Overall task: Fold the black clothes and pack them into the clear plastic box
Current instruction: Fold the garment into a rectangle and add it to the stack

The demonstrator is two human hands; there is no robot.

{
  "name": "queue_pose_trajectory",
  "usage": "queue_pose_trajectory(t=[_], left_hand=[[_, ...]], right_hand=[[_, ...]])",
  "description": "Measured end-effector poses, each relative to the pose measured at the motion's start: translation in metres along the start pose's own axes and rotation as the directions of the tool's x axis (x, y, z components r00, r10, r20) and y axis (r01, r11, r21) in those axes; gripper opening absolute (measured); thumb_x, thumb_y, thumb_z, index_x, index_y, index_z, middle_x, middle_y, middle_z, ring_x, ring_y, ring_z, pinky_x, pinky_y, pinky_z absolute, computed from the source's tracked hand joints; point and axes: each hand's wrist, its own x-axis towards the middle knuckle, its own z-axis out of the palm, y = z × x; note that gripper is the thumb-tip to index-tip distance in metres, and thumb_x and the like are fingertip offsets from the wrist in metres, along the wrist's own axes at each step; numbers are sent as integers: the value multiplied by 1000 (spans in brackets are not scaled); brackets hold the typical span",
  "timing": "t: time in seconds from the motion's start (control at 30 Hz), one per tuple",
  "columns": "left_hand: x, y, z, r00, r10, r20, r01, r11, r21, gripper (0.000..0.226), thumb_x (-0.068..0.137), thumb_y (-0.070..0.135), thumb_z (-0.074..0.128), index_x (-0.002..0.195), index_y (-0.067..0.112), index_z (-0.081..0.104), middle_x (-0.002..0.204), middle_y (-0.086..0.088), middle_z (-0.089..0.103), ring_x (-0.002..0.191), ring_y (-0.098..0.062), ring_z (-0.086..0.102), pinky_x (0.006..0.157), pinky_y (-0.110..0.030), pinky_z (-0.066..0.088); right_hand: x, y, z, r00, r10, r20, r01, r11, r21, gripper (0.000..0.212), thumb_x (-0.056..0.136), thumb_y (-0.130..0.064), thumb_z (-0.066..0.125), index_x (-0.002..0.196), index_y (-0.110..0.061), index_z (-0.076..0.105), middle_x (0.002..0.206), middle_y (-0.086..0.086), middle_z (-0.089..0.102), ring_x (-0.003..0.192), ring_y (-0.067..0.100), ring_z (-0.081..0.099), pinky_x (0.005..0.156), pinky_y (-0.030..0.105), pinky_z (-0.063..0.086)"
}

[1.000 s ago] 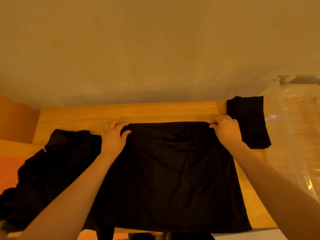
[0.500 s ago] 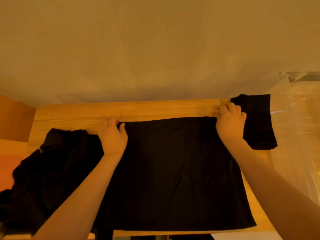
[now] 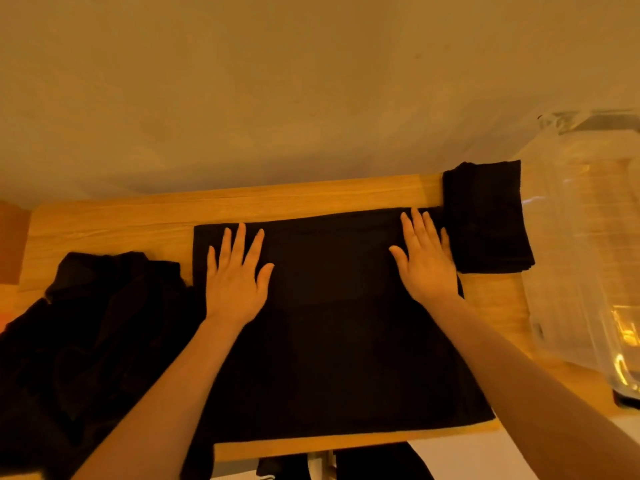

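Observation:
A black garment lies spread flat across the middle of the wooden table. My left hand presses flat on its far left part with straight, spread fingers. My right hand presses flat on its far right part in the same way. A folded black piece lies at the far right corner, just right of my right hand. A loose heap of black clothes lies on the left. The clear plastic box stands at the right end of the table.
A plain wall rises right behind the table's far edge. A strip of bare wood runs along the far side of the garment. Below the near table edge, dark shapes and a pale floor show.
Both hands let go of the garment's far corners and now lie flat on it. The garment's far edge sits straight, and its left edge is clear of the heap.

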Motion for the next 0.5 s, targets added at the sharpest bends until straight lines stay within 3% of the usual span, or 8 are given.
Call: queue_pose_trajectory(t=[0.17,0.3,0.37,0.43,0.5], left_hand=[[-3,1,-8,999,-7,34,7,1000,1,60,97,43,27,149,21,6,157,-10,1,144,-27,-5,115,-44,-3],[-37,14,-14,992,127,-27,-127,992,18,61,95,41,32,147,11,20,154,-15,16,143,-28,7,113,-45,7],[-72,23,-7,978,209,-18,-209,978,24,63,91,44,28,144,11,28,151,-14,26,141,-28,16,111,-47,16],[-105,21,3,980,201,3,-201,979,17,63,91,47,25,143,11,28,150,-15,28,140,-28,18,111,-47,18],[-132,14,9,990,144,-3,-144,989,13,63,96,49,13,143,9,27,150,-16,27,140,-28,16,115,-44,11]], right_hand=[[-2,-9,-14,993,114,10,-115,993,33,65,98,-41,28,148,-9,2,157,9,0,145,24,-3,118,39,4],[-41,-37,-19,985,-171,-25,172,985,27,63,96,-38,34,147,-10,10,153,4,1,142,20,0,116,38,4],[-74,-44,-8,966,-257,-18,257,966,23,62,94,-42,29,146,-11,17,152,4,11,140,20,7,114,39,11],[-101,-30,6,984,-174,24,172,984,53,63,93,-43,33,146,-13,16,152,2,8,140,18,5,115,45,16],[-124,-2,13,1000,5,-5,-5,991,132,63,94,-45,32,146,-13,17,151,2,8,140,17,5,115,47,19]])
